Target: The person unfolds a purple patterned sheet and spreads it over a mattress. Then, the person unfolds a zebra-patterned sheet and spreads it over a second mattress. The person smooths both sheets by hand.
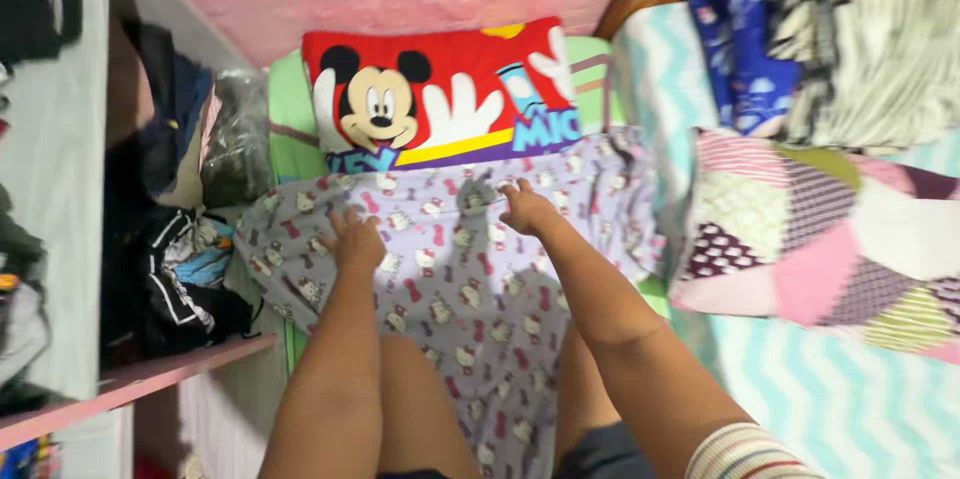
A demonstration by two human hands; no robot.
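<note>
A lilac cloth (460,279) printed with small cartoon cats lies spread over a narrow green mattress (290,129) and over my knees. My left hand (353,239) rests flat on the cloth's left part, fingers apart. My right hand (522,207) pinches a fold of the cloth near its upper edge. Just beyond the cloth lies a red cartoon-mouse pillow (440,94) against a pink wall.
A patchwork pillow (820,239) and a zigzag-striped sheet (800,379) cover a bed on the right, with a blue cloth (745,39) and a black-and-white striped cloth (870,29) behind. Clothes (180,269) are piled on a pink shelf (140,379) at left.
</note>
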